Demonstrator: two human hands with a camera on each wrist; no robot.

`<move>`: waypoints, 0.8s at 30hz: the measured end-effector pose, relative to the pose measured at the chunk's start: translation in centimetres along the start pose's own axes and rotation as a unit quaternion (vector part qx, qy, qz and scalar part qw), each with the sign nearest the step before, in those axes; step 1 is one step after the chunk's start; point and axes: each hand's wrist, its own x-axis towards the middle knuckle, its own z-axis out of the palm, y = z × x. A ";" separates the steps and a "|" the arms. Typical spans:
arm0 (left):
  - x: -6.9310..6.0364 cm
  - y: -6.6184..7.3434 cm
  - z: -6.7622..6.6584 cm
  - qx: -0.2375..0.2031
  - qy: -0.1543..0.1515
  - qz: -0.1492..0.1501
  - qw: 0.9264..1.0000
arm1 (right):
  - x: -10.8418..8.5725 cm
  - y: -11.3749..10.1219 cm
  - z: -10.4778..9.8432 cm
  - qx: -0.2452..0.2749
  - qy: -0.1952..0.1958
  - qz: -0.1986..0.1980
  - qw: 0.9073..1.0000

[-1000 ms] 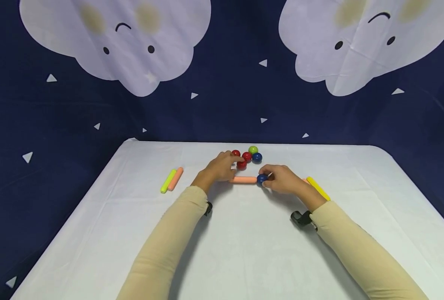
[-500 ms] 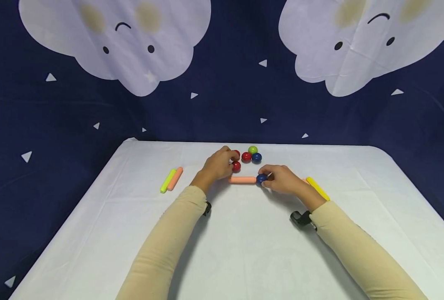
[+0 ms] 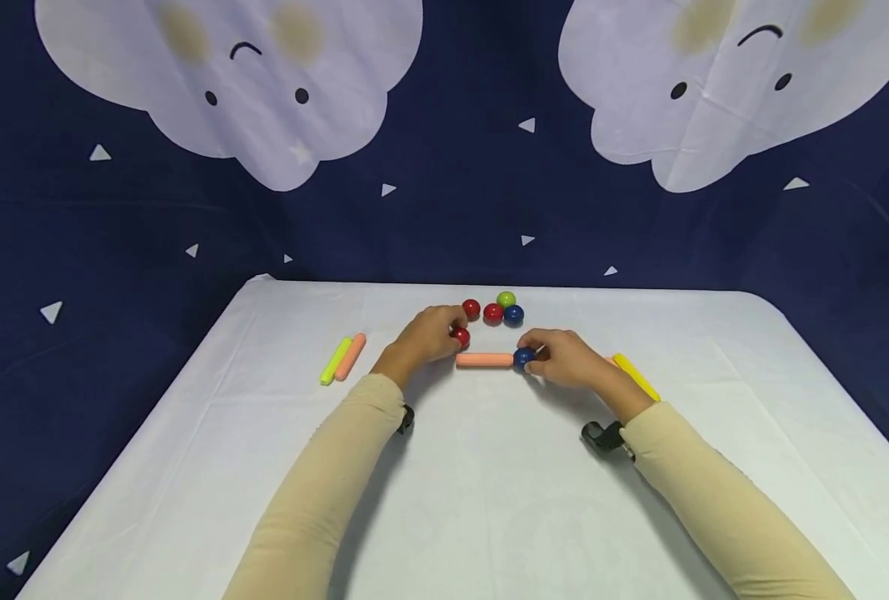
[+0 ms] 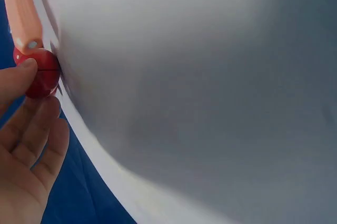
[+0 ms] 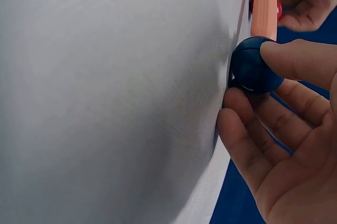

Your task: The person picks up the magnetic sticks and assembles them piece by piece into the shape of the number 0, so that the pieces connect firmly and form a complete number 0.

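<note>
An orange stick [image 3: 485,360] lies crosswise on the white table, with a blue ball [image 3: 522,358] at its right end. My right hand [image 3: 566,358] pinches that ball between thumb and fingers, close up in the right wrist view. Just behind the stick's left end, my left hand [image 3: 427,333] holds a red ball [image 3: 461,337]. In the left wrist view its thumb lies on the red ball [image 4: 45,74], and the fingers curl below. Whether this ball touches the stick, I cannot tell.
Behind the hands sit two more red balls [image 3: 493,314], a green ball [image 3: 506,299] and a second blue ball [image 3: 514,316]. A lime stick [image 3: 337,361] and an orange stick [image 3: 351,357] lie left. A yellow stick [image 3: 636,377] lies by my right forearm, partly covering another orange one.
My left hand has reached the red balls, taken hold of the front one and drawn it left and nearer to the stick's left end. The right hand and blue ball stay put.
</note>
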 end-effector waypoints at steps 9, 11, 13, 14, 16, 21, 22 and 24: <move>-2.0 -2.2 -0.7 -0.016 0.000 -0.002 1.000 | 0.0 0.2 0.1 0.008 -0.001 0.006 1.000; -2.4 -2.5 -0.9 -0.025 -0.003 -0.012 1.000 | 0.0 0.1 0.1 0.009 -0.004 0.006 1.000; -2.7 -2.8 -1.1 -0.031 -0.005 -0.020 0.999 | 0.0 0.0 0.0 0.009 -0.005 0.006 1.000; -2.8 -3.0 -1.2 -0.033 -0.007 -0.024 0.999 | 0.0 0.1 0.0 0.009 -0.006 0.004 1.000; -2.9 -3.1 -1.3 -0.035 -0.011 -0.029 0.999 | 0.0 0.1 0.0 0.008 -0.003 0.005 1.000; -2.9 -3.4 -1.3 -0.035 -0.018 -0.039 0.998 | 0.0 0.2 0.0 0.007 0.008 0.005 1.000; -2.9 -3.4 -1.2 -0.037 -0.018 -0.043 0.998 | 0.1 0.2 0.0 0.007 0.010 0.004 1.000; -2.9 -3.5 -1.2 -0.041 -0.019 -0.048 0.998 | 0.1 0.3 0.0 0.006 0.011 -0.001 1.000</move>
